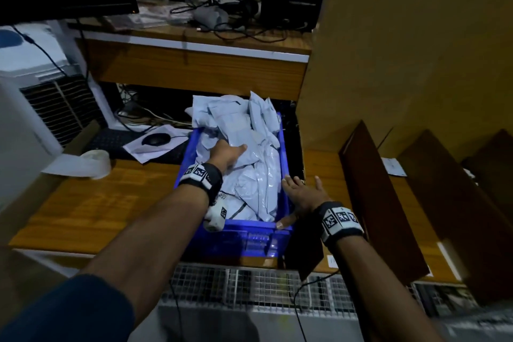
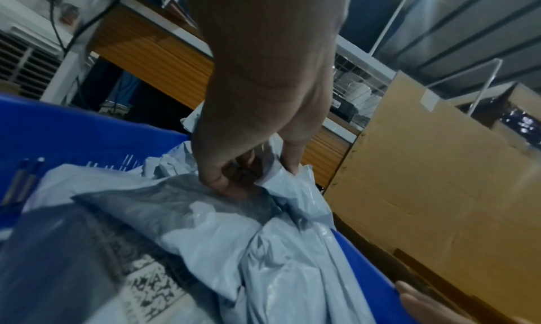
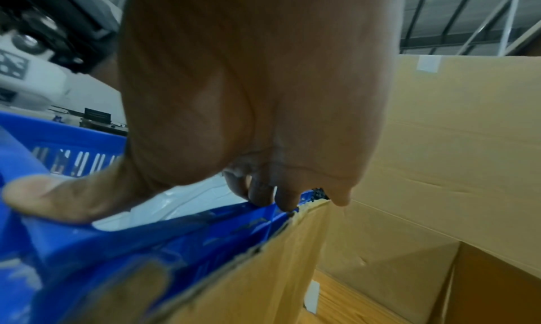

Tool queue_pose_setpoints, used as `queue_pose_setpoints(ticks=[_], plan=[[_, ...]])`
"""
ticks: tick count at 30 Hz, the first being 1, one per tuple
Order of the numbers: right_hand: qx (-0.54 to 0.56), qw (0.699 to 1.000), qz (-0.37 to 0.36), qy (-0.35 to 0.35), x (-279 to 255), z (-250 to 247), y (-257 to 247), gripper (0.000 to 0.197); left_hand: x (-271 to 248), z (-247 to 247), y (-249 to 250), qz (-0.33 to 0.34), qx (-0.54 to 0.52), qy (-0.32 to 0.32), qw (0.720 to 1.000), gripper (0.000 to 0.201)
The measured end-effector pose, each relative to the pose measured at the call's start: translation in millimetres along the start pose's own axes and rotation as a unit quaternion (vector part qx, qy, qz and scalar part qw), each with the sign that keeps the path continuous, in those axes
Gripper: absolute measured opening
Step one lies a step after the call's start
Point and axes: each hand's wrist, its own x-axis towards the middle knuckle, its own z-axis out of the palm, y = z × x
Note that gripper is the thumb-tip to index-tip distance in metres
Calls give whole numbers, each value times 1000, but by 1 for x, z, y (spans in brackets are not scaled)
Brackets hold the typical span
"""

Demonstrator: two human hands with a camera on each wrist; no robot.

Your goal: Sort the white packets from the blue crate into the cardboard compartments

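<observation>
A blue crate (image 1: 238, 226) heaped with white packets (image 1: 249, 130) sits on the wooden bench. My left hand (image 1: 236, 151) reaches into the heap. In the left wrist view its curled fingers (image 2: 222, 183) pinch a crumpled white packet (image 2: 295, 190) near the crate's blue wall (image 2: 73, 130). My right hand (image 1: 301, 191) rests spread on the crate's right rim (image 3: 117, 248), thumb at the near corner, holding nothing. Cardboard compartments (image 1: 374, 189) stand just right of the crate, their wall (image 3: 439, 144) close beside the right hand (image 3: 263, 194).
A tall cardboard box (image 1: 402, 50) rises behind the compartments. Left of the crate lie a tape roll (image 1: 95, 159), a keyboard (image 1: 116, 139) and a mouse (image 1: 155, 138). A white appliance (image 1: 41, 97) stands at far left. Cables (image 1: 222, 16) clutter the upper shelf.
</observation>
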Motion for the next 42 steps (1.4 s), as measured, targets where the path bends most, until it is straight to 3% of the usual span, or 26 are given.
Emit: queue_pose_setpoints(ticks=[5, 8, 13, 16, 17, 20, 22, 24, 26, 30, 33, 35, 39, 40, 42], plan=[[-5, 1000, -3, 10, -2, 2, 0, 142, -43, -6, 12, 4, -72, -72, 995, 21], [-16, 999, -3, 28, -4, 3, -1, 144, -61, -19, 8, 12, -120, -157, 980, 43], [26, 998, -11, 60, -5, 8, 2, 142, -91, -45, -2, 79, -32, -236, 968, 31], [137, 985, -37, 98, -9, -1, 5, 141, -105, -55, -9, 70, -4, -270, 960, 30], [231, 963, -73, 117, -14, -8, 6, 134, -107, -57, -12, 64, 6, -279, 958, 32], [513, 823, -167, 178, -39, -33, 2, 89, -113, -61, -25, 57, 28, -308, 949, 39], [620, 737, -157, 219, -55, -46, -5, 55, -110, -63, -33, 90, 48, -319, 942, 89], [693, 670, -143, 224, -65, -53, -10, 35, -114, -64, -33, 102, 39, -328, 938, 104], [725, 642, -138, 208, -70, -55, -11, 34, -122, -68, -27, 110, 30, -327, 938, 99], [748, 617, -150, 191, -75, -54, -13, 28, -128, -79, -21, 110, 31, -316, 942, 90], [756, 610, -146, 189, -75, -55, -13, 32, -139, -80, -8, 126, 15, -322, 938, 60], [775, 591, -136, 178, -75, -55, -10, 46, -138, -79, -6, 153, 13, -296, 943, 47], [863, 484, -138, 39, -74, -49, 8, 106, -132, -75, -1, 256, 24, -191, 947, 30], [865, 481, -143, -1, -75, -48, 10, 113, -131, -73, 0, 290, 29, -165, 942, 22], [844, 517, -135, -53, -77, -46, 7, 111, -128, -68, 3, 375, 69, -113, 918, 16]])
